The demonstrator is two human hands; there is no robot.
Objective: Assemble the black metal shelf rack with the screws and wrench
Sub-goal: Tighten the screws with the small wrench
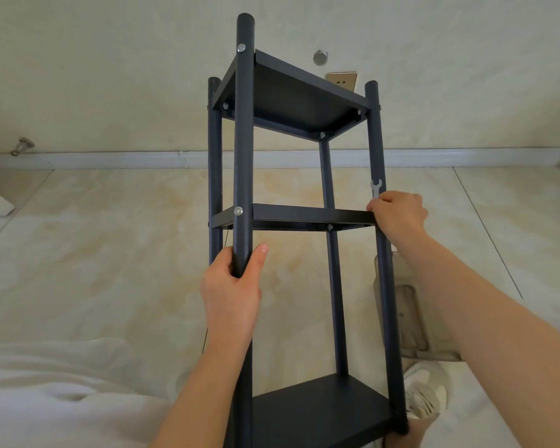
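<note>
Steadying rack: left hand curls round near post; right hand pinches wrench at middle shelf corner, probably tightening.

The left hand gripped the front pole of the black metal shelf rack; the right hand, arm extended, held a small silver wrench at its middle shelf.
</note>
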